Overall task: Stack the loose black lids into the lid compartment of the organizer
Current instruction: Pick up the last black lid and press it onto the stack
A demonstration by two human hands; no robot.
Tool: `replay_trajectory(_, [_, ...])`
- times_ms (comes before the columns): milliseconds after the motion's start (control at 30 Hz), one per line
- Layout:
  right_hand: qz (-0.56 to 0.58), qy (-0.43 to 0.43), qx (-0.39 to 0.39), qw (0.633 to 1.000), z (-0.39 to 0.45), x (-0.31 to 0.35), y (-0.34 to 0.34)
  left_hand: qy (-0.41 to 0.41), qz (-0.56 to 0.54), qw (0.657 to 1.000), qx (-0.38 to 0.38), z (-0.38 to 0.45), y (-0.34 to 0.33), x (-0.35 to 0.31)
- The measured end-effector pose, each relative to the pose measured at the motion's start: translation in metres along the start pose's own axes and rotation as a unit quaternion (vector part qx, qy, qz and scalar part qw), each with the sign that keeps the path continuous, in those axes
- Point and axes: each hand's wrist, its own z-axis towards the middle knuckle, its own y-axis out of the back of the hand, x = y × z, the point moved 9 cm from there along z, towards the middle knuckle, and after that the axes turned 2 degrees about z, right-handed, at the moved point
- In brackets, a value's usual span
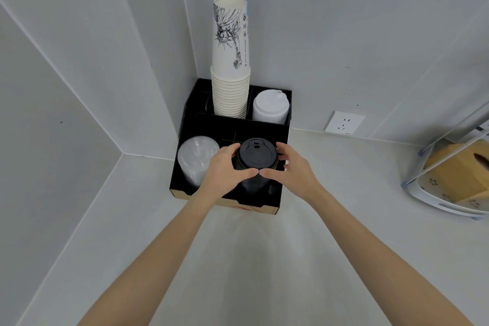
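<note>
A stack of black lids (256,157) stands in the front right compartment of the black organizer (182,167), which sits in the corner of the white counter. My left hand (225,167) wraps the stack's left side and my right hand (289,167) its right side. Both thumbs meet in front of the stack, just below the top lid. The lower lids of the stack are partly hidden by my hands and the compartment wall.
Clear lids (197,159) fill the front left compartment, white lids (270,107) the back right, and a tall stack of paper cups (230,61) the back middle. A wall socket (344,122) is to the right. A white rack with a brown box (455,180) stands at the far right.
</note>
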Motion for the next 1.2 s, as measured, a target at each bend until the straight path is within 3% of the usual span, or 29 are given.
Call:
replay_trajectory(367, [0.022,0.007,-0.016,1.000,-0.003,0.002,0.002,-0.009,0.000,0.999,-0.031,-0.010,0.003,-0.005])
replay_trajectory(1200, [0.011,-0.028,-0.010,1.000,-0.010,-0.002,0.002,0.034,0.028,0.999,0.007,-0.009,0.003,-0.005])
